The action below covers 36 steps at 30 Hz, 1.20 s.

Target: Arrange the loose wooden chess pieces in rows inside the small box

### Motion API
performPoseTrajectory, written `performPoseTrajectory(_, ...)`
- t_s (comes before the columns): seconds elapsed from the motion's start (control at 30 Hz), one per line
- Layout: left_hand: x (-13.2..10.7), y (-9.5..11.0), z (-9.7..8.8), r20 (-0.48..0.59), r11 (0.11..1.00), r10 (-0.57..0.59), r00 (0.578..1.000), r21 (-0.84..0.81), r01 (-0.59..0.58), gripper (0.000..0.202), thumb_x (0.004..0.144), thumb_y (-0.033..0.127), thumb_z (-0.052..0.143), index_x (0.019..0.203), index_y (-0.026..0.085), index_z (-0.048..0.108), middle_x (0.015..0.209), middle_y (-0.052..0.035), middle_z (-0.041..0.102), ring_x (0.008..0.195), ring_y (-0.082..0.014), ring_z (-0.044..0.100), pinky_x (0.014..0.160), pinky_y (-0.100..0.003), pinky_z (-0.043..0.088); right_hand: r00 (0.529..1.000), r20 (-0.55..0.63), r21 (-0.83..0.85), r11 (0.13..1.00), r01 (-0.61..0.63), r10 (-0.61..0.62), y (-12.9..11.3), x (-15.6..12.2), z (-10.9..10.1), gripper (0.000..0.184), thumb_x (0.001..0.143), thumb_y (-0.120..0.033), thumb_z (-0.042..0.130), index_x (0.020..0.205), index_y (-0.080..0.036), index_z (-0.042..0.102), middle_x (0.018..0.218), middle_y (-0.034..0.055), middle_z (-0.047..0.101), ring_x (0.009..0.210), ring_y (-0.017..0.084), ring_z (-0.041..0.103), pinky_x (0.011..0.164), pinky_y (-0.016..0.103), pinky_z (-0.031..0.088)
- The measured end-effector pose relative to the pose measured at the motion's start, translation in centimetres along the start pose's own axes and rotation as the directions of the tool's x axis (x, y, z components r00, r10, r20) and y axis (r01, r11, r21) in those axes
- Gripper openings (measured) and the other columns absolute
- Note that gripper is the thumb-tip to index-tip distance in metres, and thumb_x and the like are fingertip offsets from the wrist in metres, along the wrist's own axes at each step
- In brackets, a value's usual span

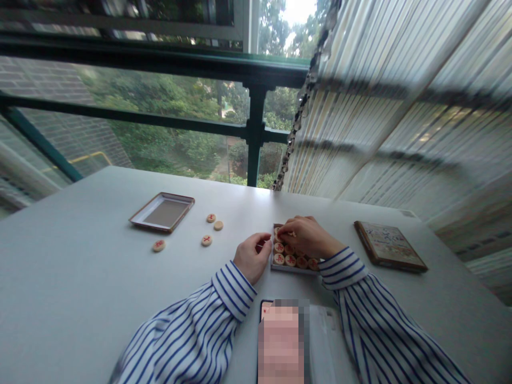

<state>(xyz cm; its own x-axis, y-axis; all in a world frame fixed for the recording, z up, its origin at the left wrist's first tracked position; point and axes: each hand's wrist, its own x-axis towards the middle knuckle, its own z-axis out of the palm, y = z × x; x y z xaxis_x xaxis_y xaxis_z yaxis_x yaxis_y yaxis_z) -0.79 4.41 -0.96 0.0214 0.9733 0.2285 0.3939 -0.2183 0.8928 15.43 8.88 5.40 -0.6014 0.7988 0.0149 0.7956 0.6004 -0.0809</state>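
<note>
A shallow box (296, 270) holds rows of round wooden Chinese chess pieces (290, 261) with red characters. My right hand (307, 234) reaches over it from the right, fingertips closed on a piece at the far left corner; the hand hides much of the box's far part. Just outside the box's left edge is my left hand (253, 257), its fingers curved and a gap between them and the thumb. Nothing shows clearly in that gap. Loose chess pieces lie to the left: one with red marking (211, 218), a blank-faced one (218, 225) and several more.
An open tray-like lid (136, 223) rests at the back left of the white table (100, 282). On the right lies a closed, picture-covered box (391, 246). A phone (281, 346), partly blurred out, and a clear plastic item (325, 341) are near me. Railing and curtain stand behind.
</note>
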Motion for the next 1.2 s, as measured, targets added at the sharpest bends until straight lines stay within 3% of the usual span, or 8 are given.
performPoseTrajectory(0.53,0.0,0.1,-0.1,0.008,1.000,-0.003,1.000,0.007,0.003,0.026,0.078,0.028,0.049,0.094,0.013,0.062,0.088,-0.0065,0.067,0.071,-0.0133,0.060,0.068,-0.025,0.049,1.000,-0.018,0.011,1.000,-0.024,0.024,0.1,-0.1,-0.3,0.022,0.081,-0.031,0.048,0.092,-0.026,0.067,0.088,0.0027,0.067,0.081,0.016,0.056,0.071,0.027,0.033)
performPoseTrajectory(0.77,0.0,0.1,-0.1,-0.007,1.000,-0.003,1.000,-0.007,0.003,0.025,0.077,0.029,0.050,0.092,0.014,0.063,0.086,-0.0060,0.068,0.068,-0.0128,0.061,0.065,-0.024,0.050,0.985,-0.153,0.055,0.996,-0.069,0.077,0.6,-0.6,-1.4,0.022,0.082,-0.027,0.047,0.091,-0.022,0.067,0.086,0.0040,0.067,0.079,0.015,0.057,0.072,0.026,0.037)
performPoseTrajectory(1.2,0.1,-0.2,-0.1,-0.006,0.998,-0.018,1.000,-0.055,0.017,0.026,0.077,0.030,0.051,0.093,0.014,0.062,0.088,-0.0070,0.067,0.072,-0.0139,0.062,0.068,-0.026,0.051,0.917,-0.386,0.121,0.991,-0.057,0.099,0.3,-1.1,-2.5,0.020,0.081,-0.022,0.046,0.088,-0.017,0.064,0.076,0.0033,0.065,0.070,0.013,0.056,0.069,0.026,0.039)
